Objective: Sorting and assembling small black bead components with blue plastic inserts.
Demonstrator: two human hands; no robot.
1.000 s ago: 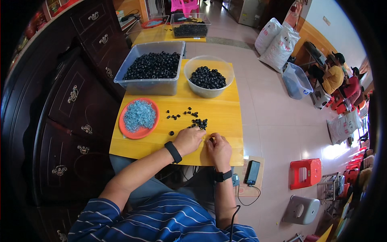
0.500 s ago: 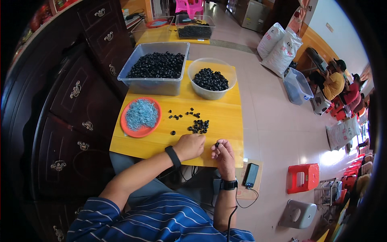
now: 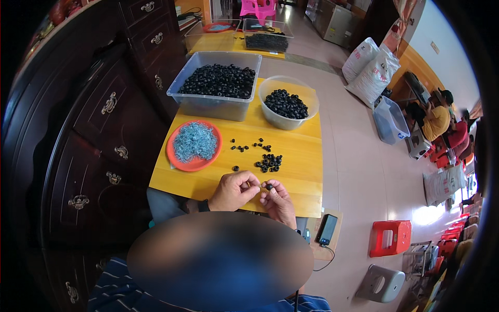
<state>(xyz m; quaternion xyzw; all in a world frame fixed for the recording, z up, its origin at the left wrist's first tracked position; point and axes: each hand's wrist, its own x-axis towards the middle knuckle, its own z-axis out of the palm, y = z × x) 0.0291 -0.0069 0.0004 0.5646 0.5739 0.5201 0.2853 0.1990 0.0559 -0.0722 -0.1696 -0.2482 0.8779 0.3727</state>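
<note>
My right hand [image 3: 280, 202] pinches a small round black part [image 3: 269, 186] between thumb and fingertips, over the near edge of the yellow table [image 3: 306, 182]. Close beside it, my left hand [image 3: 235, 191] has its thumb and fingers pinched together and pointing at that part. Whatever the left fingertips grip is too small to make out. Just beyond the hands lies a loose cluster of black ring-shaped parts [image 3: 268, 163], with several smaller black pieces [image 3: 240, 148] scattered to its left. An orange-red plate [image 3: 219, 156] heaped with fine bluish metallic pieces [image 3: 195, 141] sits on the left.
Behind the plate stands a clear rectangular bin [image 3: 208, 106] full of black parts; a round clear tub [image 3: 286, 122] of them is to its right. A dark cabinet [image 3: 104, 130] flanks the table. On the right are a phone [image 3: 327, 229], a red stool [image 3: 391, 238] and a grey stool [image 3: 383, 283].
My left hand has turned from a downward, closed pose and moved up beside the right hand's fingertips. The right hand has come slightly left, still holding the black part. The view has shifted.
</note>
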